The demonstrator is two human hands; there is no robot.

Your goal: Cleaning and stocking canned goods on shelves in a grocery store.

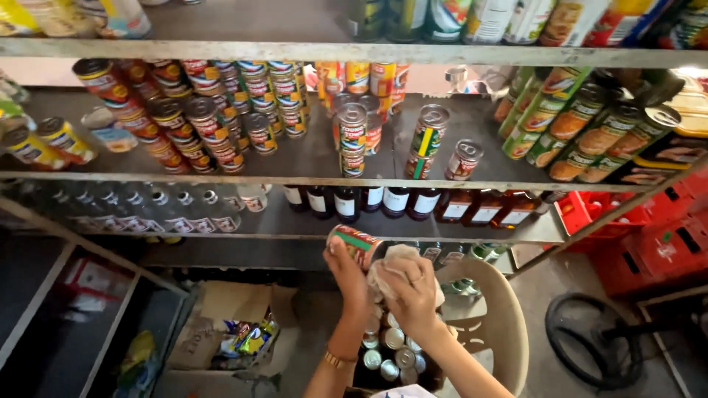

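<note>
**Steadily now — wipe the can while your grip holds it**

Start at your left hand (346, 271): its fingers are wrapped round the lower end of the tin can (356, 243), the one with the red and green label, and the can sits tilted in front of the lower shelf edge (221, 237), above the box of cans (387, 357) on the pale plastic chair (501, 324). Keep that wrap firm but low on the can, so the label and top stay free for the cloth.

Move across to your right hand (409, 287). It is closed over a bunched beige cloth (391, 264), fingers curled and pressed together, with the cloth touching the can's side. To my eye the wiping is best done with the cloth flat under the fingertips rather than balled — a wad skips over the rim. Turn the can with the left hand and let the right stay put; that looks safer than rubbing hard against a one-handed hold.

Mind what stands close. The row of dark bottles (346, 203) on the shelf just above the can is near enough that a lifted elbow could probably knock one. Further right, the red crates (649, 236) and the black fan (590, 339) on the floor are well apart and need no care.
</note>
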